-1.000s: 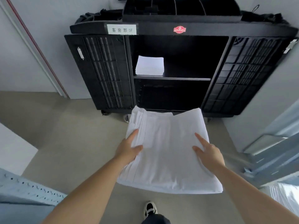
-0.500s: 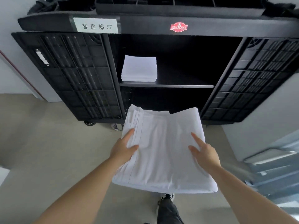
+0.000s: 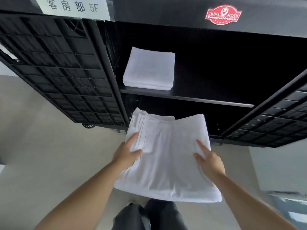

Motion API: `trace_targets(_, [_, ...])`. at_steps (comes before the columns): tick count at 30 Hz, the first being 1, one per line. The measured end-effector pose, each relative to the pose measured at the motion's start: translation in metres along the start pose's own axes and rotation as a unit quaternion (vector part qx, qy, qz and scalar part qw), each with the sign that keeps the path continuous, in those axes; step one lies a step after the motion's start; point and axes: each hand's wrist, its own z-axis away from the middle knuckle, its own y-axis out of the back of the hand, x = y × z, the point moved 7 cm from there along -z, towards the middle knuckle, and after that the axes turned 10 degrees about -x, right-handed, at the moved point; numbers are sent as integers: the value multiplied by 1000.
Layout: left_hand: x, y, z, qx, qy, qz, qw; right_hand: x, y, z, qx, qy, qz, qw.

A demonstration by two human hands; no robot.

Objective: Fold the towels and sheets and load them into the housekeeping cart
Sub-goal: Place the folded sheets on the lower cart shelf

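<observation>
White folded sheet (image 3: 167, 156), large, layered edges at left side, lies centre frame, carried flat in front of lower compartment of black housekeeping cart (image 3: 182, 35). Left hand (image 3: 127, 151) grasps sheet's left edge, thumb on top, fingers hidden beneath. Right hand (image 3: 208, 159) grasps right edge, thumb and forefinger on top, other fingers hidden. Second folded white stack (image 3: 149, 69) rests on cart shelf (image 3: 207, 98), upper centre, left end. Cart doors open both sides. White label (image 3: 71, 7) upper left; red badge (image 3: 223, 14) upper right. Grey floor (image 3: 49, 155) lower left.

black cart shelf (image 3: 191, 97), folded white linen, perhaps towels (image 3: 149, 69), lying on it
</observation>
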Motion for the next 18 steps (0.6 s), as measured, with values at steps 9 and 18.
trace_targets(9, [-44, 15, -108, -3, 33, -5, 999, 1, -53, -113, -16, -13, 1, 1000])
trace_targets(18, [-80, 14, -282, 25, -61, -7, 998, 17, -98, -280, 57, 25, -23, 998])
